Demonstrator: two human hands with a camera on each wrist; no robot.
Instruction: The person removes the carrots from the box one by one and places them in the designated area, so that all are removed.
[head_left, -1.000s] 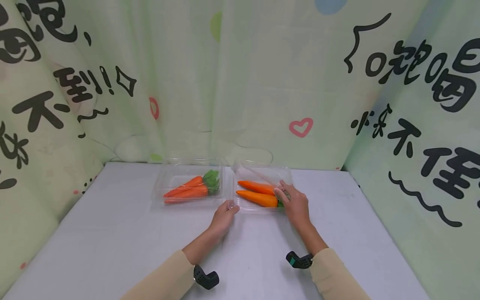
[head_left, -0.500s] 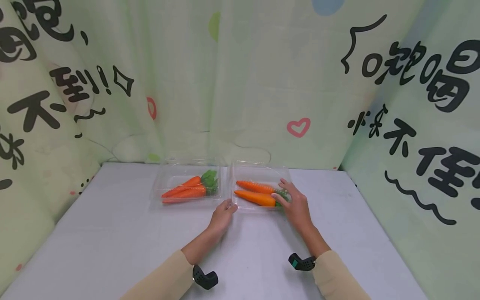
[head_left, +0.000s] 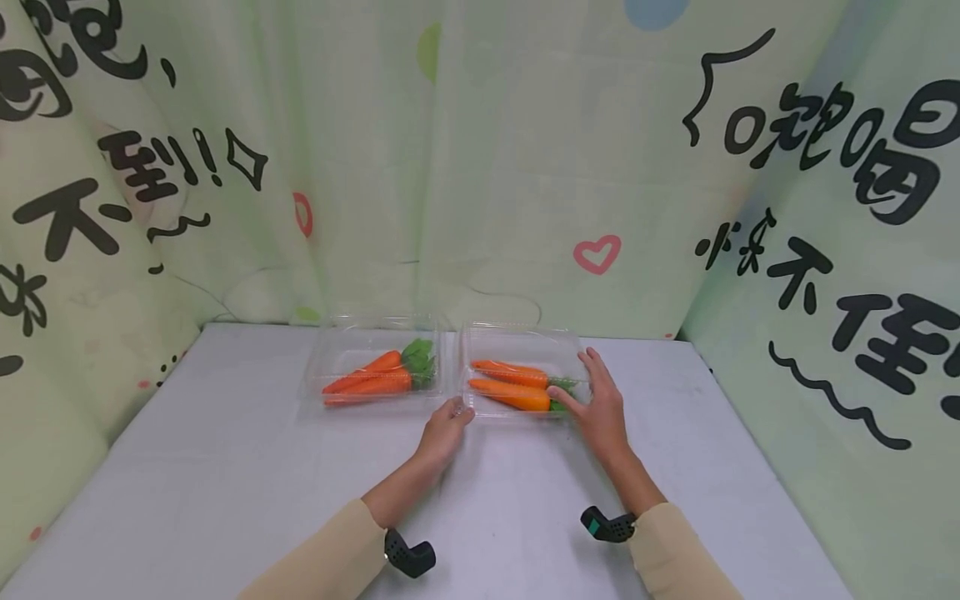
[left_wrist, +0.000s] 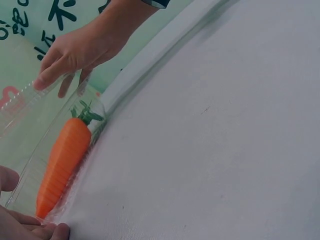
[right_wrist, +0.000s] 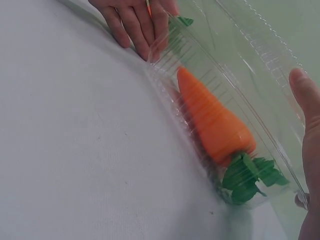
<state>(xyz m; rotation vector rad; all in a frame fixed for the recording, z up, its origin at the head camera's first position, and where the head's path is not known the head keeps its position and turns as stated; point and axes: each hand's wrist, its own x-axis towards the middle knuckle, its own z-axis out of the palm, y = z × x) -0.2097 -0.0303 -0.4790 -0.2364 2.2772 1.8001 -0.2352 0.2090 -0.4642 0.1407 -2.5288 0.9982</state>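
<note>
A clear plastic box [head_left: 525, 414] holds two toy carrots with green tops, lying side by side. The front carrot [left_wrist: 64, 162] and the rear carrot [head_left: 510, 372] both point left. At the box's front left corner, my left hand [head_left: 442, 437] grips the wall, its thumb and fingers on either side. My right hand [head_left: 602, 408] spans the right end with thumb and fingers spread; the thumb [right_wrist: 304, 92] reaches over the serrated clear rim. In the left wrist view, some right fingers [left_wrist: 65, 86] extend down behind the end wall.
To the left stands another clear box [head_left: 311, 375] containing two orange carrots [head_left: 375, 385] with leafy tops. A white-covered table [head_left: 225, 467] lies beneath. Pale green printed curtains [head_left: 510, 150] rise behind it and along both sides.
My right fingers have let go of the slanted clear lid edge seen earliest and spread toward the right end of the box. My left hand keeps its place at the corner.
</note>
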